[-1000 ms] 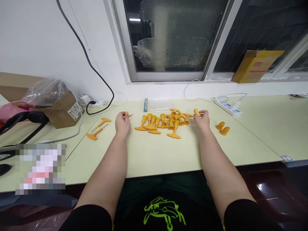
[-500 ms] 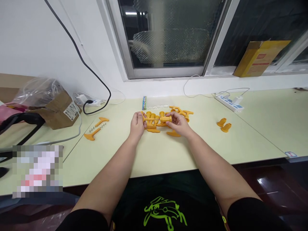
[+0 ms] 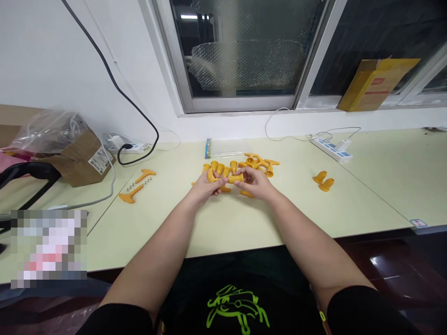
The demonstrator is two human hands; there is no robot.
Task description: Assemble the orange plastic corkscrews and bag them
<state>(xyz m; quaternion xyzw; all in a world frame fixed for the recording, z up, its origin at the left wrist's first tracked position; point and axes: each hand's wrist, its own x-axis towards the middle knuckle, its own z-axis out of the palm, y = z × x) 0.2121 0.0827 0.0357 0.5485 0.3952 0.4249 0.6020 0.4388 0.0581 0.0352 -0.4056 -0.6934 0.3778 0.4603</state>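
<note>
One long pale-yellow laminate bench (image 3: 146,223); heap of glossy orange plastic corkscrew parts (image 3: 223,170) mid-bench. Left of heap, two orange T-handled corkscrews with steel spirals (image 3: 137,186); right of heap, two orange cone caps (image 3: 323,180). Just above heap's near edge, hands close together, fingers curled: left hand (image 3: 206,188) gripping tapered orange piece (image 3: 211,176), right hand (image 3: 253,182) pinching short orange cylinder (image 3: 236,178).

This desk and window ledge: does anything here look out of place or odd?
The yellow cardboard box stands out: it sits tilted on the window ledge, leaning against the window glass rather than lying flat.
</note>
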